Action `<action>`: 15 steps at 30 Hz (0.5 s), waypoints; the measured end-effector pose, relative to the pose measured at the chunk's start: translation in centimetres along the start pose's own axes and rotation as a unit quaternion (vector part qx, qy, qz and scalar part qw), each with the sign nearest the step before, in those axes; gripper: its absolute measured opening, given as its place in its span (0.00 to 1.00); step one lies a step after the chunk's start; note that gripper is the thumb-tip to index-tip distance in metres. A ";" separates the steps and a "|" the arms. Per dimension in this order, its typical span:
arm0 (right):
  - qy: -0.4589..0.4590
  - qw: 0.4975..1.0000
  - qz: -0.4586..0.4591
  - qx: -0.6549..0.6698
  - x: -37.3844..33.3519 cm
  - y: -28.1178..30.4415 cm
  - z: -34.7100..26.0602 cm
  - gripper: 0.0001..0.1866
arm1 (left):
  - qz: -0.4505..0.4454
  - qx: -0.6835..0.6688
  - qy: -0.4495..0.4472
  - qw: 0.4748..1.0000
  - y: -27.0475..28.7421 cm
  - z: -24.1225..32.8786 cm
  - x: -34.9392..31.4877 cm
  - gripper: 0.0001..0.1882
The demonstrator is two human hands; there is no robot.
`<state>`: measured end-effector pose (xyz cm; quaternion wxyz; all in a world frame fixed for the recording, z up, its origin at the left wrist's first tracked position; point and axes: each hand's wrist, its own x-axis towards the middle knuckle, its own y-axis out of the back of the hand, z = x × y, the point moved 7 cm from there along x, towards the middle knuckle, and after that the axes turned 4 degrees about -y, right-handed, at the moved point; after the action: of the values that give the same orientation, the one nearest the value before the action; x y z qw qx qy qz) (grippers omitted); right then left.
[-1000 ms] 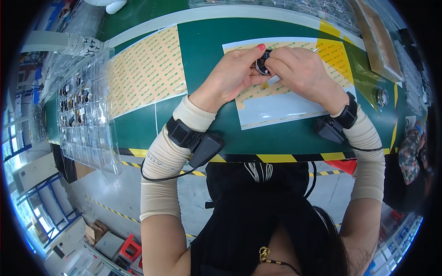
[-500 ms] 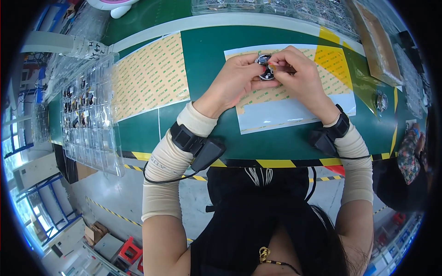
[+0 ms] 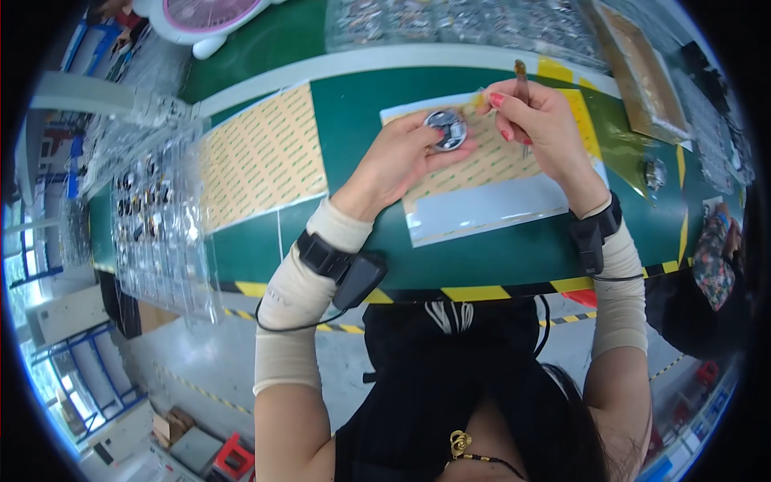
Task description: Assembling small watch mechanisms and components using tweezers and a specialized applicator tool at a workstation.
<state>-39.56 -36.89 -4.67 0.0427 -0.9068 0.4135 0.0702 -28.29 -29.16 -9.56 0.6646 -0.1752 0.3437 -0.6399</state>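
Observation:
My left hand (image 3: 399, 157) is closed round a small round electronic part (image 3: 446, 130) with a silvery rim and a dark and white inside; the thumb rests on its edge. To its right, my right hand (image 3: 536, 120) pinches a small yellowish translucent piece of film (image 3: 479, 103) between thumb and forefinger. A pair of tweezers (image 3: 521, 80) is also tucked in the right hand, upright between its fingers. Both hands are above a sheet of tan adhesive pieces (image 3: 482, 181) on the green table. The hands are apart.
Another tan adhesive sheet (image 3: 265, 153) lies to the left, beside a clear compartment tray (image 3: 165, 265) of small parts. Yellow film (image 3: 618, 153) and another round part (image 3: 654, 174) lie at the right, near a cardboard box (image 3: 642, 80). A white-and-pink fan (image 3: 201, 32) stands far left.
My right hand has drawn away from the round part to the right, holding the film piece. My left hand has moved slightly left and nearer with the round part.

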 end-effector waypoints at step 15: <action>0.092 0.857 0.335 -0.381 -1.0 30.5 -7.7 0.12 | 0.008 0.022 0.013 1.000 -0.2 0.2 -0.5 0.18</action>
<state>-62.57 -57.13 2.49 -0.3700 -0.6612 0.6354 0.1488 -28.30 -28.70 -9.16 0.6691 -0.1492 0.3398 -0.6439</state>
